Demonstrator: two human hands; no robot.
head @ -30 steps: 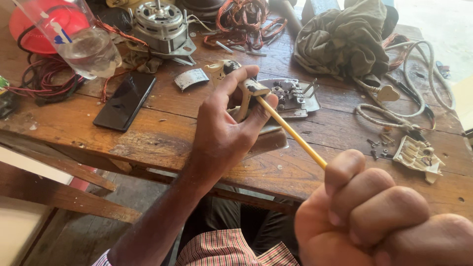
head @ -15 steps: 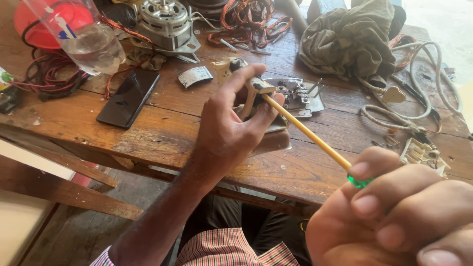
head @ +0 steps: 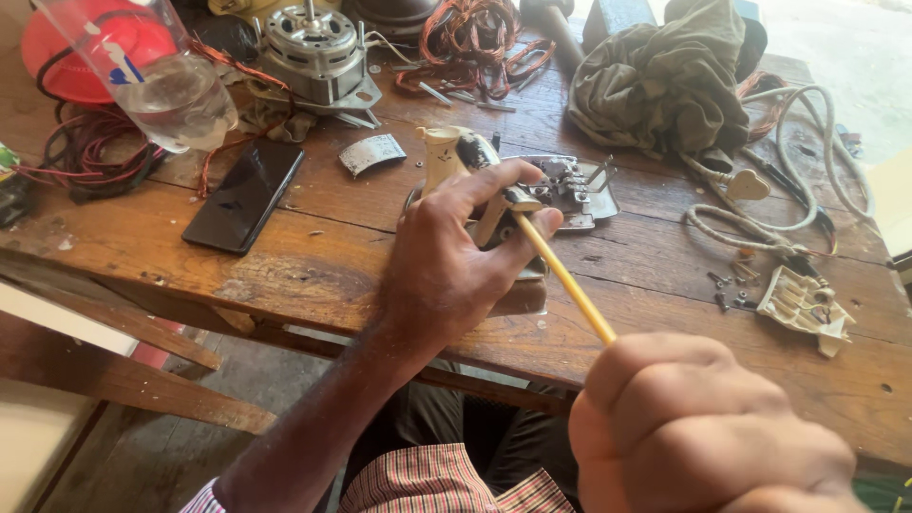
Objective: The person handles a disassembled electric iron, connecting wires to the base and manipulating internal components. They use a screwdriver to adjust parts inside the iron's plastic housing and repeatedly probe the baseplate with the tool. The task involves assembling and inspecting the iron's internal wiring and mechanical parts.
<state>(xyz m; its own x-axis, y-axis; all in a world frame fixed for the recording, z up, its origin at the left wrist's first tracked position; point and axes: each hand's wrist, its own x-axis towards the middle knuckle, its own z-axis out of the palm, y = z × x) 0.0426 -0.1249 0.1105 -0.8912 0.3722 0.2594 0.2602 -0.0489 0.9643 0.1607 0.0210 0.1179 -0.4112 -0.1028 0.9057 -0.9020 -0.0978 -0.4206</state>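
Note:
My left hand (head: 446, 266) pinches a small cream plastic part (head: 508, 204) between thumb and fingers, just above the wooden table (head: 313, 275). My right hand (head: 703, 427) is closed around the handle of a screwdriver with a yellow shaft (head: 565, 280). The shaft's tip meets the part in my left fingers. Behind that hand lies a grey metal assembly with terminals (head: 570, 185) and a cream plastic piece (head: 442, 152).
A black phone (head: 245, 195) lies at left, near a clear plastic bottle (head: 161, 81) and red wires (head: 90, 157). An electric motor (head: 313, 47), copper windings (head: 475, 38), an olive cloth (head: 665, 81), a white cord (head: 788, 152), loose screws (head: 731, 280) and a cream switch plate (head: 803, 304) are spread around.
My right hand has closed into a tight fist on the screwdriver handle, hiding its green end. My left hand has shifted slightly, keeping hold of the part.

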